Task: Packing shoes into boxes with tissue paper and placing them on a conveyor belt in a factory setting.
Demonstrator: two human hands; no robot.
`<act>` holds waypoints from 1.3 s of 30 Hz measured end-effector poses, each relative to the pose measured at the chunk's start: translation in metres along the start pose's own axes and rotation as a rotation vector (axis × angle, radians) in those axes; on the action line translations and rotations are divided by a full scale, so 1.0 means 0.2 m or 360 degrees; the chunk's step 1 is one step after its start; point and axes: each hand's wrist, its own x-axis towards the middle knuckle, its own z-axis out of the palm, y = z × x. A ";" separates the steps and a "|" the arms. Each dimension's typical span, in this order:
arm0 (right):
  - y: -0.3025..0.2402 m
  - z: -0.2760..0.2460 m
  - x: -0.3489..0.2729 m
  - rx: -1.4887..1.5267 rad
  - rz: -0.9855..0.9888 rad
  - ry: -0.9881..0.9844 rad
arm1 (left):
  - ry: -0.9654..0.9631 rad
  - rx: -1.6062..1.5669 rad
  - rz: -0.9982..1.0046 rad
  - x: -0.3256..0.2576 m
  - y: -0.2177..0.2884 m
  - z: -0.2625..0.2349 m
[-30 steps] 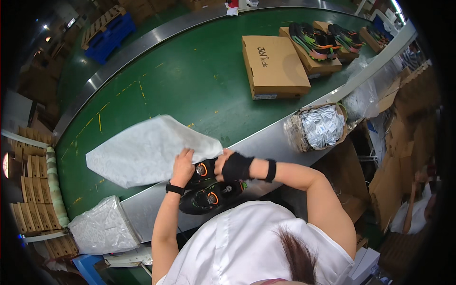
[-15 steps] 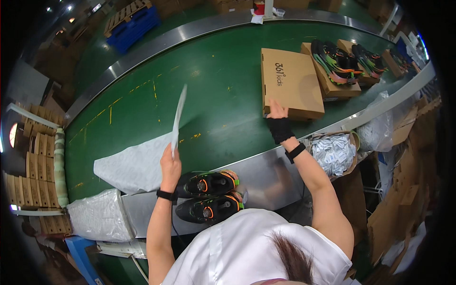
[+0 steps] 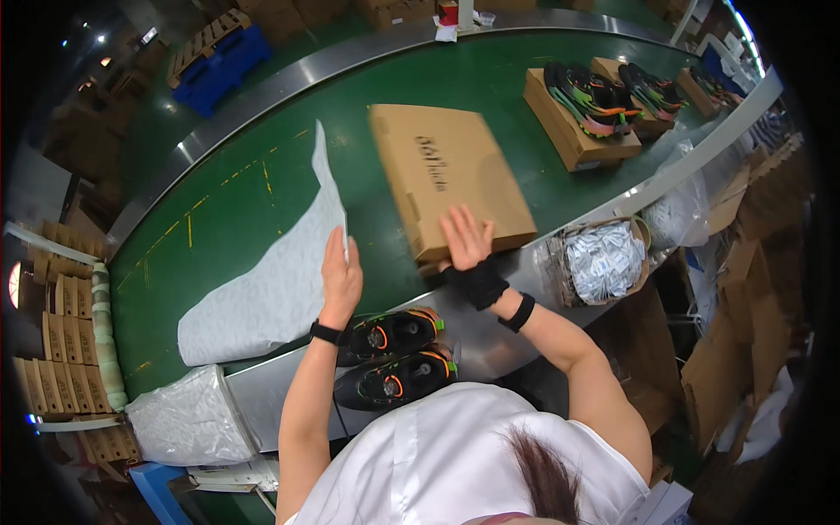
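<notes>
1. Both hands are busy: the left hand [image 3: 339,278] pinches the edge of a sheet of white tissue paper [image 3: 278,280] and lifts it off the belt, while the right hand [image 3: 465,241], in a black fingerless wrist wrap, lies spread flat on the near end of a closed brown cardboard box [image 3: 448,179].
2. Judging from how things lie, the packing is at an early stage: the box has its lid shut, the paper is not inside it, and the pair of black shoes [image 3: 394,354] with orange and green trim sits unboxed on the steel ledge [image 3: 490,346] just in front of the person.
3. Left to do, it seems: open the box, line it, put the shoes in.
4. The box looks clean and square, tilted across the green conveyor belt [image 3: 236,188], its near corner at the belt's edge.
5. Farther along the belt, other boxes [image 3: 569,131] carry shoes on top.
</notes>
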 end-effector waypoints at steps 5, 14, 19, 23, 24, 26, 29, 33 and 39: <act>-0.26 -0.33 0.19 0.1092 0.0494 0.0114 | -0.0571 0.0891 0.0268 -0.11 -0.10 0.07; 0.84 -0.47 -0.30 0.0154 0.1559 0.0605 | -0.0653 0.1065 0.0525 -0.18 -0.41 -0.15; 1.00 -0.57 -0.68 -0.0365 0.1571 -0.0342 | -0.0434 0.0528 0.0270 -0.17 -0.44 -0.32; 0.96 -0.68 -0.64 0.0137 0.1615 0.0240 | -0.0260 0.0262 -0.0064 -0.16 -0.59 -0.55; 0.91 -0.73 -0.58 0.0066 0.1667 0.0150 | -0.0255 0.0266 -0.0074 -0.19 -0.63 -0.61; 0.89 -0.76 -0.57 0.0203 0.1569 0.0470 | -0.0187 0.0174 -0.0276 -0.17 -0.52 -0.72; 0.79 -0.79 -0.38 0.0569 0.1653 0.0854 | 0.0106 -0.0035 -0.0109 -0.17 -0.21 -0.77; 0.29 -0.72 0.10 0.1191 0.1473 0.0594 | 0.0154 -0.0024 -0.0238 -0.16 -0.10 -0.78; -0.21 -0.33 0.34 0.1130 0.0365 -0.0567 | 0.0068 0.0605 0.0920 0.07 0.21 -0.43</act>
